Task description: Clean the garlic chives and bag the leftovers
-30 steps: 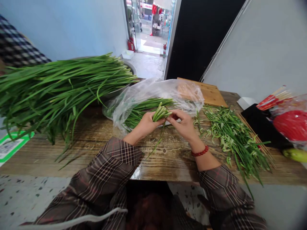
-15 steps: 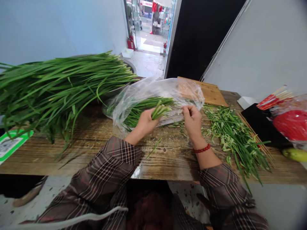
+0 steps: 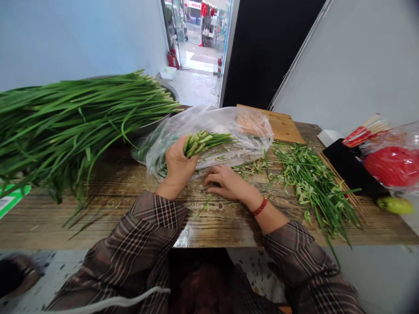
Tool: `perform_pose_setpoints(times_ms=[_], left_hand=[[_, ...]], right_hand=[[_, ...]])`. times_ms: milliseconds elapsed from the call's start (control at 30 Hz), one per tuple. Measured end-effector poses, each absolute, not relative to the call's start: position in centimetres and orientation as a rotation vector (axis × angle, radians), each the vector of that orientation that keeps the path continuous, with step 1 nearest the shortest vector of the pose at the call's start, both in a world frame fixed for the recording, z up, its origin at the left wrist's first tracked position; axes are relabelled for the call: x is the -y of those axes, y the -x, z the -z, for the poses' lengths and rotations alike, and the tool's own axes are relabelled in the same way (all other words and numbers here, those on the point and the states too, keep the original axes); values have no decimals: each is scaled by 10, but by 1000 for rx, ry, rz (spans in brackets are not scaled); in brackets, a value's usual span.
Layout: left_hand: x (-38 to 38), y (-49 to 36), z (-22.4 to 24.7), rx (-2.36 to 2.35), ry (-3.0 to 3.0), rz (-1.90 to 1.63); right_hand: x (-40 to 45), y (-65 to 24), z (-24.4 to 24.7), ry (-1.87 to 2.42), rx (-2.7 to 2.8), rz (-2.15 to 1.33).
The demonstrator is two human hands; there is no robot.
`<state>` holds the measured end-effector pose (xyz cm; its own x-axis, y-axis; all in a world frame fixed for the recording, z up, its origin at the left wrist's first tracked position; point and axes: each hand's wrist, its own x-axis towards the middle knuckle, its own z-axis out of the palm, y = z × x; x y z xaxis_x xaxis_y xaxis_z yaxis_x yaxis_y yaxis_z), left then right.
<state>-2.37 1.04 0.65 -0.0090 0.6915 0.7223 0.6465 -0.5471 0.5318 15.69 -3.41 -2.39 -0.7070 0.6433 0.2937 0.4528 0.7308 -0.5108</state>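
My left hand [image 3: 178, 165] is closed around a small bunch of garlic chives [image 3: 197, 144], whose pale cut ends point up to the right. Beneath and behind it, more chives [image 3: 219, 138] lie on a clear plastic bag [image 3: 153, 150]. My right hand [image 3: 228, 181], with a red bead bracelet at the wrist, hovers low over the wooden table [image 3: 229, 226]. Its fingers are loosely bent and apart, and I see nothing between them. A single green stalk [image 3: 203, 206] lies just below the fingertips.
A large heap of garlic chives [image 3: 81, 113] fills the left side, resting on a metal basin [image 3: 172, 89]. To the right lie loose trimmings [image 3: 314, 185], a wooden board [image 3: 284, 126], a black box [image 3: 352, 168], a red bundle in plastic [image 3: 393, 165] and a yellow-green item [image 3: 395, 205].
My right hand has moved left and down from beside the bag to the table near my left hand. The left hand has shifted left and turned the bunch's ends more upward.
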Motion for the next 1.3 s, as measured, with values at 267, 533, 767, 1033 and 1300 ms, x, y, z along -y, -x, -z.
perform_pose_setpoints(times_ms=[267,533,767,1033,1300], left_hand=[[-16,21,-9,-1397,-1808,-1674],[-12,17,-7,-1261,-1754,-1630],[-14,18,-1,-1251,-1745,-1544],[-14,20,0,-1293,-1799,-1512],[-9,15,-3,-1277,-1826,-1497]], right_hand=[[27,-265,26,1677,2267,-424],[-4,-248,5,1579,2050,-98],[-69,-191,1,1593,2257,10],[-68,-194,26,1831,2209,52],[-6,-220,29,1340,2005,-185]])
